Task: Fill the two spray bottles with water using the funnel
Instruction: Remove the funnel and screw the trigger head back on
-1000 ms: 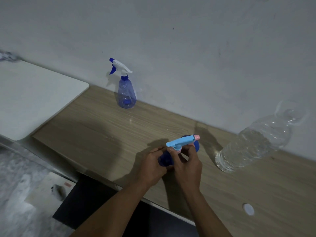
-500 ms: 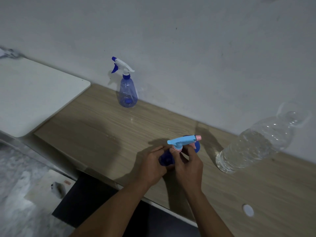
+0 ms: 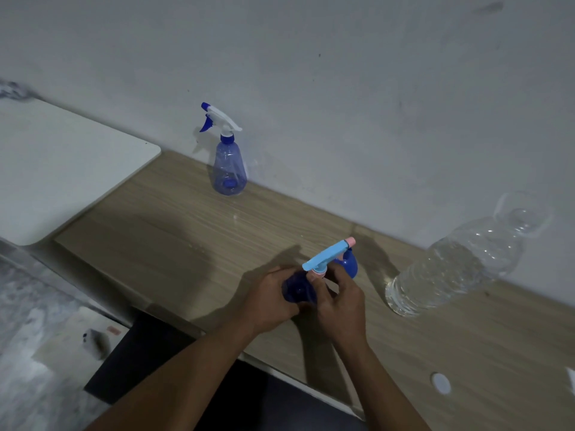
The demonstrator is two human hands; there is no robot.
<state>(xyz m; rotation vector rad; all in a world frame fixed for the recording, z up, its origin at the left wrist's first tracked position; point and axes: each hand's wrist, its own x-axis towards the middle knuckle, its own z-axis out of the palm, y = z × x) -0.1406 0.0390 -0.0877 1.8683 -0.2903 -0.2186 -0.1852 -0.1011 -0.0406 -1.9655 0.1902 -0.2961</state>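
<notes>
A dark blue spray bottle [image 3: 297,289] stands near the front edge of the wooden table [image 3: 161,244]. My left hand [image 3: 269,298] is wrapped around its body. My right hand [image 3: 340,301] pinches the pink collar under its light blue spray head [image 3: 326,256], which sits on the bottle and points right. A blue funnel [image 3: 351,265] shows just behind the head, partly hidden. A second, translucent blue spray bottle [image 3: 229,169] with a white head stands by the wall, untouched. A large clear water bottle [image 3: 451,265], partly full, stands to the right.
A white bottle cap [image 3: 440,382] lies on the table at the front right. A white board [image 3: 62,169] adjoins the table on the left. The wall runs close behind the table. Floor and a dark object lie below the front edge.
Both hands have stayed on the near spray bottle. My right fingers have shifted slightly on the collar, and the spray head has barely turned. Nothing else has moved.
</notes>
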